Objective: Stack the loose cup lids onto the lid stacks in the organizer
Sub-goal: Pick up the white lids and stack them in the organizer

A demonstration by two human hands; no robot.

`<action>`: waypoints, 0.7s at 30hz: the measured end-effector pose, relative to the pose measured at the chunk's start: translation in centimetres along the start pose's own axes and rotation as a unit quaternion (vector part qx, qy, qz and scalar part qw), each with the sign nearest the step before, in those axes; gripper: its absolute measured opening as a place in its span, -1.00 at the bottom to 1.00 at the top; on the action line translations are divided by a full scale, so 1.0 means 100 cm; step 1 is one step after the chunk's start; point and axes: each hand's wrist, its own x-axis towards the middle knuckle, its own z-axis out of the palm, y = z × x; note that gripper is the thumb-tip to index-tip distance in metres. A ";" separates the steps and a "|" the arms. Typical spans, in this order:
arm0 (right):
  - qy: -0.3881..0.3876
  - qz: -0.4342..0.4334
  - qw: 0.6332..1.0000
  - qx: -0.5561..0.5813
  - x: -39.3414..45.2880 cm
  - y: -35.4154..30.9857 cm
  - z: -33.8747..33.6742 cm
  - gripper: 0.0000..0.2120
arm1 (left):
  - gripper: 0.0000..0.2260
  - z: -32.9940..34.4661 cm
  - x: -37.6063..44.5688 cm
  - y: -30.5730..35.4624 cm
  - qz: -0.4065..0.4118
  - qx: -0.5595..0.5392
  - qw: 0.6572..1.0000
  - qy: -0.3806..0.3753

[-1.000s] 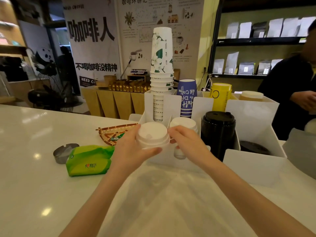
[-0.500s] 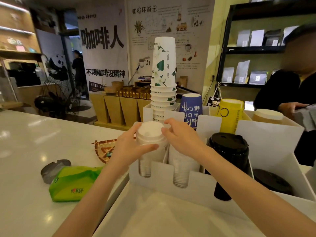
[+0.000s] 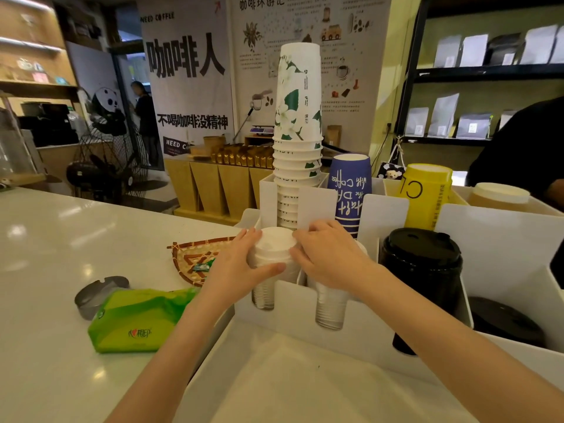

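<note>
At centre frame we are cupping the white lid (image 3: 276,239) atop the leftmost lid stack (image 3: 265,296) in the organizer (image 3: 360,337), left hand (image 3: 235,270) and right hand (image 3: 329,257) fingers curled against its rim. It is probably light, thin and easily crushed, so we are gripping the rim gently.

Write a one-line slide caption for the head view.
Both hands, left and right, clasp the white lids atop the organizer's leftmost stack.
</note>
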 end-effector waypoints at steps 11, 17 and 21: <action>0.001 -0.044 0.996 -0.071 0.001 -0.004 0.003 -0.61 | -0.31 0.002 0.009 -0.012 0.006 0.045 0.998 -0.041; 0.008 -0.052 0.995 -0.087 -0.001 -0.006 0.006 -0.56 | -0.29 0.000 0.015 -0.013 -0.005 0.067 0.996 -0.056; 0.008 -0.045 0.996 -0.081 -0.003 -0.010 0.009 -0.57 | -0.28 0.003 0.011 -0.012 -0.007 0.080 0.995 -0.063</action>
